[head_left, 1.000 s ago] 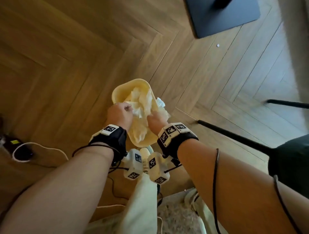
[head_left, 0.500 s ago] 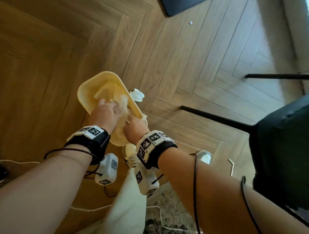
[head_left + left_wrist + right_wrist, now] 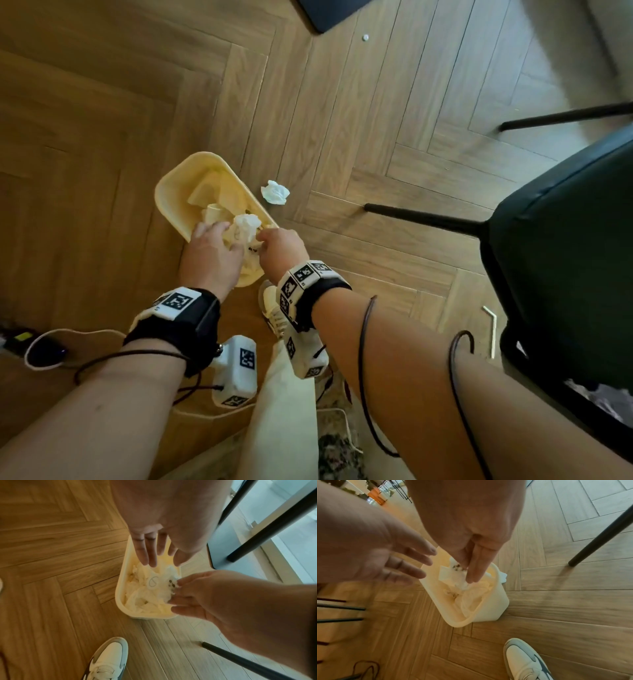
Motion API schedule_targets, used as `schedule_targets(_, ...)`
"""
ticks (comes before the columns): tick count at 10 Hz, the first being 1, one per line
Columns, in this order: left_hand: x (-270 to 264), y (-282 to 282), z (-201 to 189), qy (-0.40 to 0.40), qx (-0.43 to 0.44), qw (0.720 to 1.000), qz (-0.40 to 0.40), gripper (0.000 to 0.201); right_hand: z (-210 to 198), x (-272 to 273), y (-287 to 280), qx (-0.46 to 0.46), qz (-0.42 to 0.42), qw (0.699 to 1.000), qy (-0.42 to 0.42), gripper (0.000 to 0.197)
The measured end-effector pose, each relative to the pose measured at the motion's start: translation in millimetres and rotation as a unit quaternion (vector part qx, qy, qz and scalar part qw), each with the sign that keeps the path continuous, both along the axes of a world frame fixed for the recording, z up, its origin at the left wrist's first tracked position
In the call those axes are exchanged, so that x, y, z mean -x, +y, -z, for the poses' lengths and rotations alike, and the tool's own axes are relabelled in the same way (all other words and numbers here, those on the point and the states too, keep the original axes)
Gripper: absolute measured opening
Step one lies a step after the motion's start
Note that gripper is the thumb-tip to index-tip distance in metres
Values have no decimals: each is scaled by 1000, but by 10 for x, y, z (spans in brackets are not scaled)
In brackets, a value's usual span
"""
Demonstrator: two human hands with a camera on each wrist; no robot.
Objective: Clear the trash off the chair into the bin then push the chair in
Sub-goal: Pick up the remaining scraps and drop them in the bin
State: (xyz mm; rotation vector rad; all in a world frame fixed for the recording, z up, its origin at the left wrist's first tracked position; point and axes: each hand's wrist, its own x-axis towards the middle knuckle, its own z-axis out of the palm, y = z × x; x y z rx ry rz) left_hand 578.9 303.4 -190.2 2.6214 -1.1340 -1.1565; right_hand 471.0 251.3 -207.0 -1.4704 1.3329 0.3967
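We have the cream bin (image 3: 164, 192) on the wood floor, at 11 o'clock from our shoe (image 3: 270, 305). Our left hand (image 3: 210, 253) hovers over its near rim, fingers straight and spread, holding nothing. Our right hand (image 3: 281, 250) pinches a stained tissue (image 3: 245, 226) above the paper heaped inside. A crumpled wad (image 3: 275, 192) lies at the bin's 2 o'clock, and a dark chair (image 3: 565, 257) stands at 3.

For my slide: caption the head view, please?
Right hand pinches crumpled tissue over the cream bin; left hand hovers open.
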Motion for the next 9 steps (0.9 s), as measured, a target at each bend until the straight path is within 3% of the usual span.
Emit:
schedule_targets(1,3,111,-1,-10,5,1000,-24,36,145,-49,29,23,37,999,-32,15)
schedule_targets(2,-16,183,-13,-9,6,999,-38,30,232,-85,51,26,50,997,-44,9)
schedule_targets(3,-28,218,-49,-6,22,998,-52,27,220,-45,23,20,64,997,-31,22)
schedule_targets(4,7,175,-100,-2,22,999,-49,25,202,168,-29,32,94,995,-4,36)
schedule_targets(5,148,-70,-120,24,49,998,-12,23,269,581,-71,-22,132,990,41,29)
schedule_targets(6,458,-439,-35,119,47,991,-44,25,360,1160,-59,-81,184,974,106,23)
schedule_targets(7,918,-734,330,233,0,964,-131,39,509,1816,62,-115,272,945,138,17)
schedule_targets(8,1225,-925,1073,208,-66,961,-170,75,781,2404,223,-131,379,905,143,13)
schedule_targets(9,1449,-1172,1756,221,-94,920,-309,70,1080,2822,362,-141,465,862,144,10)
